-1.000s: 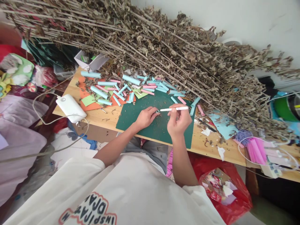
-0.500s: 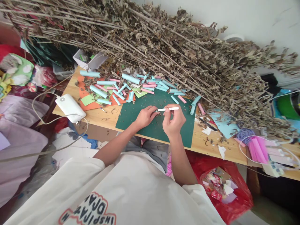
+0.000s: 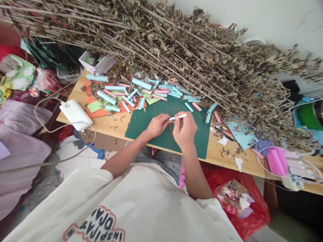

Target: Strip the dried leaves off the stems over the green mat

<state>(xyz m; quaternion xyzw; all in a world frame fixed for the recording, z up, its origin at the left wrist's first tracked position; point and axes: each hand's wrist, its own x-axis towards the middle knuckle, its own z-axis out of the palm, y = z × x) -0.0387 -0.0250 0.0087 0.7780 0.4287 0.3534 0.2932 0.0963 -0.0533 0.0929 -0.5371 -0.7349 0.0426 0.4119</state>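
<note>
Above the dark green cutting mat (image 3: 164,141), both of my hands are closed at a slim white pen (image 3: 182,116). My right hand (image 3: 185,130) pinches its barrel between thumb and fingers, and the white end sticks out past them. My left hand (image 3: 158,125) has its fingertips closed at the pen's other, darker end. Whether that end is a cap or a tip is too small to tell. Rolled blue paper tubes (image 3: 141,83) and thin pink paper tubes (image 3: 196,107) lie just beyond the mat.
Dried leafy stems (image 3: 161,43) lie heaped along the back of the wooden table (image 3: 106,126). A white power bank (image 3: 76,115) with a cable is at the left. To the right are a black pen (image 3: 224,133), blue paper (image 3: 242,134) and pink rolls (image 3: 277,161). A red bag (image 3: 259,215) hangs below.
My right hand has shifted slightly left, toward my left hand, with the pen. Less of the pen shows between the hands, and its white end tilts up a little more.
</note>
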